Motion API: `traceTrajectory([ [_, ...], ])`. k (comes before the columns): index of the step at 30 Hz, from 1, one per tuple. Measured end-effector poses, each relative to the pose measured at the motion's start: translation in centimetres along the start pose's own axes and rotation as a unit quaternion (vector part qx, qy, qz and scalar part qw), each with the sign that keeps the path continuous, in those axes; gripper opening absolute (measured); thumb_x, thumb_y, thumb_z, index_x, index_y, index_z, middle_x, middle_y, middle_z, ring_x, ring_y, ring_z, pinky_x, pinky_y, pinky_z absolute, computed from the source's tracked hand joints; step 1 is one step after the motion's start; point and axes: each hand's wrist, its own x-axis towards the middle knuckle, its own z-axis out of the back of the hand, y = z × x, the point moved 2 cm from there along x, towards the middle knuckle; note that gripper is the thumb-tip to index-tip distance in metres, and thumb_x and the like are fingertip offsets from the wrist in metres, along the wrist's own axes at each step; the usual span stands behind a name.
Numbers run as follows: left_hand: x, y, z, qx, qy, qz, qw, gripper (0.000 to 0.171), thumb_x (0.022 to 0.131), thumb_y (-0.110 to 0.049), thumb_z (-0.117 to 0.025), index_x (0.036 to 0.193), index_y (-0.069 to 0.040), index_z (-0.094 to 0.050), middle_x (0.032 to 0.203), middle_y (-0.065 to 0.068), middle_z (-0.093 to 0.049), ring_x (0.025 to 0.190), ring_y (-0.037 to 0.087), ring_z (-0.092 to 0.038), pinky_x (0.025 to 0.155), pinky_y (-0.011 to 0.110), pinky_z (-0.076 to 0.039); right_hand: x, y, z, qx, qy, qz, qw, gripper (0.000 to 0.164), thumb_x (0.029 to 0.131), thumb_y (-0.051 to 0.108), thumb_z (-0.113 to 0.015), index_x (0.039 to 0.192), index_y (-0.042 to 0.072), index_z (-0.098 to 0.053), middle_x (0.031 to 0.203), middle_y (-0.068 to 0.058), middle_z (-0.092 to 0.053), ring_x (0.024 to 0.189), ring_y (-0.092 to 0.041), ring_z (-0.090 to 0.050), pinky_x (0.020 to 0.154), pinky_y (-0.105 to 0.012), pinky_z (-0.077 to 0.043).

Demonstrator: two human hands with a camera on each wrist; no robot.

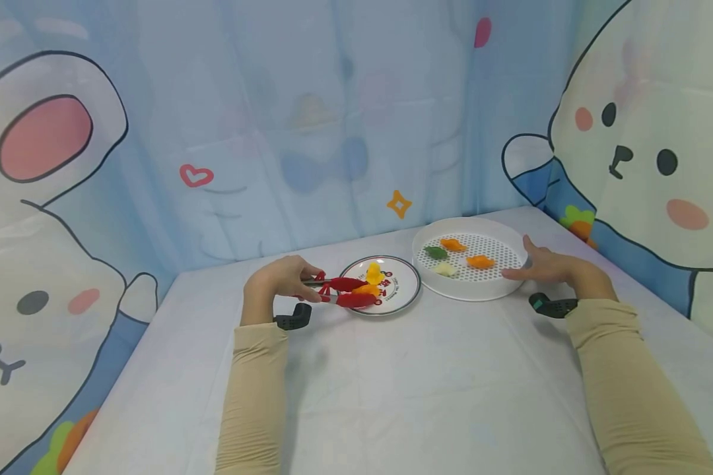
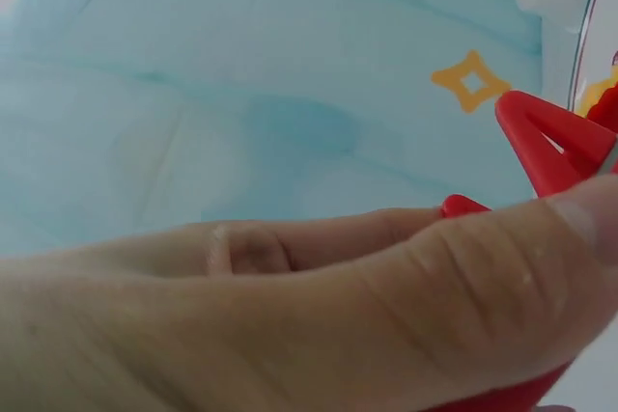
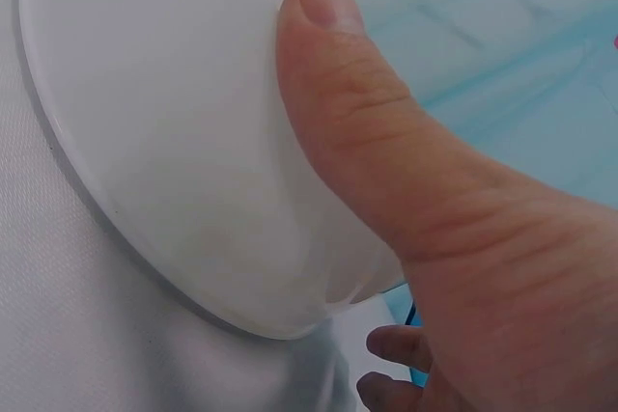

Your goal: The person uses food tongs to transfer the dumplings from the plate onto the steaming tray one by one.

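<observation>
My left hand (image 1: 288, 276) holds a pair of tongs (image 1: 356, 300) with red ends and a metallic middle. The red ends reach over a round white plate (image 1: 404, 298) with a dark rim and printed figures. An orange piece (image 1: 366, 289) lies between the ends; whether they grip it I cannot tell. Just behind it is a yellow piece (image 1: 374, 273), shaped like a small duck. My right hand (image 1: 555, 267) touches the near right side of a round white tray (image 1: 475, 291), thumb and index finger spread along its wall. The right wrist view shows the thumb (image 3: 357, 113) against that wall.
On the tray's perforated base lie a green piece (image 1: 436, 253), two orange pieces (image 1: 480, 262) and a pale yellow piece (image 1: 445, 269). Plate and tray stand side by side on a white-covered table (image 1: 416, 389). A blue cartoon curtain (image 1: 333, 132) hangs behind.
</observation>
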Motion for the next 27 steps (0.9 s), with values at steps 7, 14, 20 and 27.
traceTrajectory([
  [7,-0.3,-1.5,0.9,-0.007,-0.059,-0.061,0.9963,0.064,0.077,-0.034,-0.079,0.135,-0.024,-0.055,0.121,-0.003,-0.066,0.097,0.016,-0.06,0.083,0.034,-0.05,-0.1,0.1,-0.1,0.013,0.0,-0.002,1.0,0.127,0.079,0.071,-0.055,0.14,-0.001,0.03,0.143,-0.044,0.014,0.131,-0.062,0.004,0.1,-0.075,-0.005],
  [14,1.5,-6.3,-0.5,0.071,-0.176,-0.114,0.9752,0.068,0.08,-0.046,-0.072,0.141,-0.028,-0.047,0.118,0.0,-0.066,0.086,0.016,-0.055,0.072,0.03,-0.045,-0.2,0.1,-0.2,0.018,0.003,-0.004,1.0,0.127,0.079,0.07,-0.055,0.14,-0.001,0.031,0.142,-0.044,0.014,0.131,-0.062,0.005,0.1,-0.075,-0.004],
  [20,4.7,-11.6,-3.9,0.136,-0.179,-0.145,0.9637,0.07,0.081,-0.056,-0.067,0.143,-0.031,-0.044,0.123,-0.002,-0.065,0.092,0.015,-0.058,0.072,0.03,-0.048,-0.6,-0.1,-0.2,0.013,-0.007,-0.003,1.0,0.126,0.08,0.069,-0.055,0.141,-0.001,0.03,0.144,-0.044,0.011,0.132,-0.061,0.001,0.101,-0.074,-0.007],
  [27,7.5,-15.0,-4.8,0.153,-0.118,-0.144,0.9705,0.069,0.08,-0.055,-0.068,0.142,-0.034,-0.044,0.134,-0.005,-0.058,0.108,0.014,-0.055,0.086,0.034,-0.049,-1.0,0.2,-0.1,0.01,-0.006,-0.013,1.0,0.127,0.078,0.071,-0.056,0.142,0.0,0.028,0.145,-0.043,0.008,0.133,-0.059,-0.002,0.103,-0.073,-0.01],
])
